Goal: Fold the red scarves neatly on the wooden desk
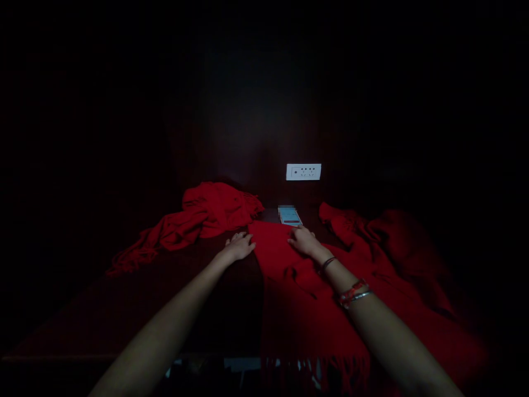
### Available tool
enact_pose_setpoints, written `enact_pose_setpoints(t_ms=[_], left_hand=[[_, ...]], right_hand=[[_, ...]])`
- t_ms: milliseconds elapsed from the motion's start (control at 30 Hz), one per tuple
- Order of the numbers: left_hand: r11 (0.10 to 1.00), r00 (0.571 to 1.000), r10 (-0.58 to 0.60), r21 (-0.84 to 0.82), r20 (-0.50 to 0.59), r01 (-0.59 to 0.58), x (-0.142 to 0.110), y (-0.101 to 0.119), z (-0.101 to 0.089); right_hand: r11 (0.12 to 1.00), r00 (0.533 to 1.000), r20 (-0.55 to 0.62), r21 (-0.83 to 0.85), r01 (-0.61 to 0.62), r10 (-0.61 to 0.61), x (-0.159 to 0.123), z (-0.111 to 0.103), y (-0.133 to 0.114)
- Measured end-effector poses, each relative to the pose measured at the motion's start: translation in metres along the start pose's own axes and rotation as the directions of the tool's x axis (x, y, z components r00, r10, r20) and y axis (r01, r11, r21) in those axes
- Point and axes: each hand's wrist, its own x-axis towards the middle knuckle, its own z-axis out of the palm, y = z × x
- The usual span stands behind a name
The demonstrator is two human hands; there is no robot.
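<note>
A red fringed scarf [306, 314] lies spread over the dark tabletop, its fringe hanging past the front edge. My left hand [239, 246] rests with fingers apart on the table beside the scarf's left edge, near its far corner. My right hand [305, 241] lies on the far part of the scarf, its fingers bent downward; whether they pinch the fabric is hard to make out. Bracelets [353, 292] circle my right wrist and forearm. Just beyond the right hand is a phone-like device with a lit screen [290, 215].
A crumpled red fringed scarf [215, 209] lies at the back left. More bunched red fabric [384, 237] is on the right. A white power socket [303, 172] is set in the dark wall behind. The surroundings are very dark, and the table's front edge [82, 357] shows at lower left.
</note>
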Motion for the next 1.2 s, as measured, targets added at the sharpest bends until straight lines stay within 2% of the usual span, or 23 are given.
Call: enact_pose_setpoints(t_ms=[100,300,433,500,600,667,700,767,833,900,967,1033,1133,1200], left_hand=[[0.999,0.999,-0.038,0.012,0.011,0.038,-0.002,0.002,0.000],[1.000,0.997,0.010,-0.027,0.082,-0.007,0.003,0.019,0.007],[0.990,0.984,0.136,-0.045,0.119,-0.131,0.022,0.030,0.006],[0.984,0.981,0.173,-0.066,0.084,-0.168,0.027,0.034,0.005],[0.970,0.969,0.203,-0.103,-0.139,-0.218,0.017,0.038,0.003],[0.935,0.921,0.301,-0.115,-0.247,-0.336,-0.002,0.038,-0.001],[0.901,0.894,0.384,-0.116,-0.231,-0.417,-0.013,0.037,-0.004],[0.821,0.831,0.551,-0.127,-0.077,-0.557,-0.034,0.033,-0.009],[0.788,0.785,0.613,-0.141,0.090,-0.599,-0.050,0.025,-0.012],[0.807,0.792,0.590,-0.132,0.158,-0.575,-0.057,0.018,-0.013],[0.825,0.812,0.565,-0.107,0.148,-0.555,-0.059,0.014,-0.013],[0.827,0.821,0.562,-0.058,0.103,-0.559,-0.059,0.014,-0.016],[0.802,0.803,0.596,0.051,0.017,-0.596,-0.061,0.020,-0.022],[0.788,0.793,0.609,0.110,-0.004,-0.605,-0.063,0.025,-0.027]], right_hand=[[0.997,0.997,-0.004,-0.002,0.075,-0.075,-0.005,0.000,0.001],[0.983,0.978,0.151,-0.085,0.160,-0.146,-0.009,-0.006,0.004],[0.982,0.939,0.343,-0.174,0.079,-0.015,-0.015,-0.023,0.007],[0.984,0.929,0.370,-0.171,0.052,0.015,-0.020,-0.031,0.012],[0.997,0.951,0.298,0.007,0.080,-0.078,-0.032,-0.039,0.030],[0.982,0.955,0.259,0.157,0.107,-0.146,-0.040,-0.040,0.045],[0.971,0.955,0.247,0.210,0.116,-0.167,-0.043,-0.040,0.050],[0.953,0.963,0.186,0.271,0.139,-0.194,-0.044,-0.038,0.056],[0.931,0.978,0.041,0.316,0.182,-0.205,-0.040,-0.038,0.054],[0.896,0.970,-0.133,0.374,0.238,-0.202,-0.030,-0.039,0.046],[0.860,0.948,-0.251,0.420,0.289,-0.195,-0.019,-0.039,0.037],[0.875,0.957,-0.213,0.401,0.270,-0.197,-0.010,-0.037,0.030],[0.948,0.981,0.024,0.260,0.182,-0.194,-0.005,-0.028,0.026],[0.959,0.979,0.083,0.232,0.164,-0.187,-0.005,-0.020,0.025]])
